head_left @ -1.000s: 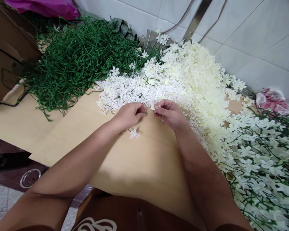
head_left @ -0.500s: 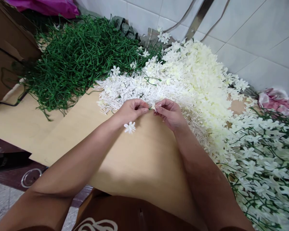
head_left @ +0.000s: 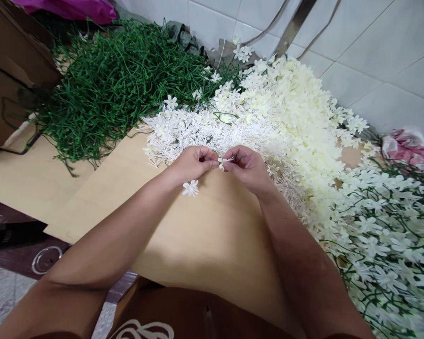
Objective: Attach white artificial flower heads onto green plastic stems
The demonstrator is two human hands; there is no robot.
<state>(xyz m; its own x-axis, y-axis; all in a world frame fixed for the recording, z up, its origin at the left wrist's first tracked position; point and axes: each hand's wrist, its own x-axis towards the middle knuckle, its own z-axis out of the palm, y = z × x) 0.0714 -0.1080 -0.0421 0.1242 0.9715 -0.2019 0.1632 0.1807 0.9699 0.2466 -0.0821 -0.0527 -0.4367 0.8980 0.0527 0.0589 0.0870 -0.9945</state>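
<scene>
Where the tan board (head_left: pixel 198 240) spreads before us, a brown carton (head_left: pixel 12 108) stands well to its left, and a tangled heap of green stems (head_left: pixel 127 77) sprawls off its far left corner. Next along, a loose white flower (head_left: pixel 190 188) shows just above the board's far half, tucked below our left hand (head_left: pixel 198 161); its petals fan outward and its fine filaments point down and to the right. Whether it hangs from that hand or rests on the board we cannot tell.

Over the far part of the board, our left hand has thumb and forefinger pinched together at the left end of a small white flower (head_left: pixel 221 163), held between our two hands. We see its long axis run nearly level across the board, left to right: the petals sit near our left fingertips, while the filaments aim right and slightly away from us. Any stem inside the left pinch is hidden by our fingers. From the right, our right hand (head_left: pixel 253 170) has thumb and fingertips closed lightly about the filament end.

Behind our hands, white filament pieces (head_left: pixel 187 132) lie along the board's far edge. Cream petals (head_left: pixel 293 108) mound up beyond it to the right, and white blooms on green stems (head_left: pixel 381 245) crowd its right side. Farthest right of the board we see a pink-and-white bundle (head_left: pixel 406 147).
</scene>
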